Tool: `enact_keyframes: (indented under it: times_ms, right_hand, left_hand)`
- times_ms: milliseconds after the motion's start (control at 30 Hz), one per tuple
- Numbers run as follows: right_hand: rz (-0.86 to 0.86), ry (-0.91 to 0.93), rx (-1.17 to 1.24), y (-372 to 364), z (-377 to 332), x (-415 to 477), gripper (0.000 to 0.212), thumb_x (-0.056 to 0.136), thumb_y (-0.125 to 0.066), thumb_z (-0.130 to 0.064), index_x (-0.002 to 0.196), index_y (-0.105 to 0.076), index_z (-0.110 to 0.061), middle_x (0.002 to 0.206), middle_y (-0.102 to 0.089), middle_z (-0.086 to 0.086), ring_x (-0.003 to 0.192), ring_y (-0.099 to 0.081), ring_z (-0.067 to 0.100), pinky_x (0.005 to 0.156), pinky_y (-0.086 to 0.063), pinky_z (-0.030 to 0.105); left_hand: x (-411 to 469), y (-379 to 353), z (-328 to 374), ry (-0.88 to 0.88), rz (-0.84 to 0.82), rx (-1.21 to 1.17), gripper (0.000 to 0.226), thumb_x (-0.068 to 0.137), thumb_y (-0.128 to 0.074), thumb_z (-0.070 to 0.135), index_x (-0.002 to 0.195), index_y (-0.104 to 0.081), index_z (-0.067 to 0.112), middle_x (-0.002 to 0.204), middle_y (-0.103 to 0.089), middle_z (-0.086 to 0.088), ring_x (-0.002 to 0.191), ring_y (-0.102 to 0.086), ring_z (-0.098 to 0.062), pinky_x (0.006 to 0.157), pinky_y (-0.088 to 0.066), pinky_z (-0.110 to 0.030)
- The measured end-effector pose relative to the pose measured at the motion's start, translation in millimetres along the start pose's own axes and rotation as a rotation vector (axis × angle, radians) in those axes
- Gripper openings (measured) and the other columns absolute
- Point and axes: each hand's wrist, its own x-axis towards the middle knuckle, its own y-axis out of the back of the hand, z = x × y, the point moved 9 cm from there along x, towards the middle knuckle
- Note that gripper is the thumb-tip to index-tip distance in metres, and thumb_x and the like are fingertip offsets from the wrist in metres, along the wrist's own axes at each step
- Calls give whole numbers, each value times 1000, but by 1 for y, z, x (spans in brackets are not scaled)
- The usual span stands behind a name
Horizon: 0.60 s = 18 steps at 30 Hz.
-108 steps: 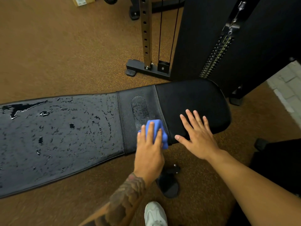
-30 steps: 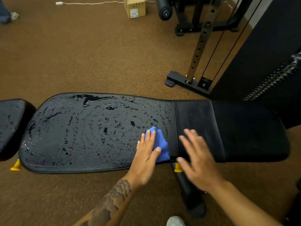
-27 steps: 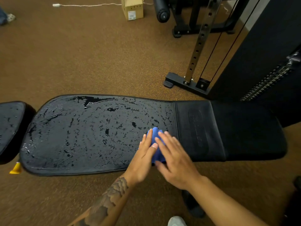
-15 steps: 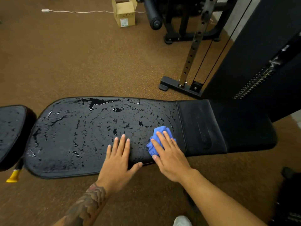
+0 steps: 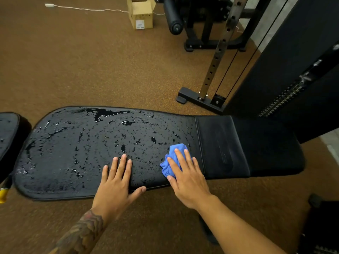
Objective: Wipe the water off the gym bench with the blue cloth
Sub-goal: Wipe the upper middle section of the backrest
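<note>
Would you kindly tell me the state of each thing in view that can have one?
gym bench, long pad covered in water beads and puddles; right end looks dry.
blue cloth, bunched up near the long pad's right edge.
right hand, fingers straight, pressing the cloth.
left hand, flat on the wet pad, holding nothing.
cardboard box, open, on the floor.

left hand (image 5: 114,187) flat, fingers straight | right hand (image 5: 187,178) flat, pressing
</note>
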Motion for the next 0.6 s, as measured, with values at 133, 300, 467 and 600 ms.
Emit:
enact_keyframes:
  times_ms: [133, 300, 467, 600]
  right_hand:
    - [13, -87, 10, 3, 25, 23, 64, 94, -17, -54, 151, -20, -24, 161, -7, 6, 147, 6, 32, 118, -11, 50]
    - [93, -168, 59, 5, 22, 65, 67, 92, -21, -53, 147, -33, -16, 157, -20, 14, 145, -7, 41, 114, -19, 55]
    - [105, 36, 35, -8, -14, 13, 59, 96, -31, -45, 148, -31, -17, 158, -21, 9, 146, -7, 35, 115, -18, 51]
    - [78, 24, -35, -6, 21, -13, 57, 97, -32, -43, 147, -31, -16, 157, -24, 9, 146, -11, 35, 114, -24, 49]
  left_hand:
    - [0, -1, -1, -11, -14, 33, 94, 85, -25, 77, 146, -32, 5, 156, -23, -14, 144, -18, -34, 112, -12, -50]
    - [1, -1, -1, -10, -6, 50, 94, 86, -25, 76, 146, -32, 5, 156, -24, -14, 144, -18, -34, 112, -12, -50]
    - [1, -2, 0, -20, 6, 38, 93, 86, -26, 75, 145, -33, 3, 155, -24, -16, 143, -19, -35, 112, -15, -52]
    - [0, -4, -1, -34, 4, 36, 92, 88, -23, 74, 145, -33, 3, 156, -23, -16, 144, -17, -35, 112, -15, -53]
